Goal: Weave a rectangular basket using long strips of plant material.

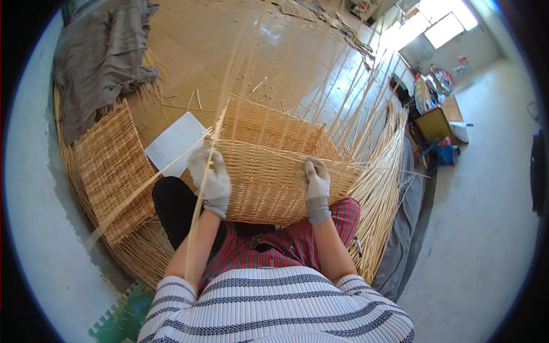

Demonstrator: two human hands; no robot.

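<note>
A rectangular woven wicker basket [263, 188] rests across my lap, with long upright stakes rising from its rim. At its near left corner, my left hand [213, 178] in a pale work glove is closed on the edge; the glove is slightly smeared, and long pale strands pass beside it. My right hand [317, 186], also gloved, pinches the top of the near wall toward the right, its thumb on the rim. Most of the fingers behind the wall are hidden.
A flat woven panel [111, 171] and a white sheet [177, 140] lie at the left, below a grey cloth [103, 57]. Right of the basket spreads a bundle of long wicker rods [380, 200]. Farther right stands a blue container [448, 155]. Loose cuttings litter the floor ahead.
</note>
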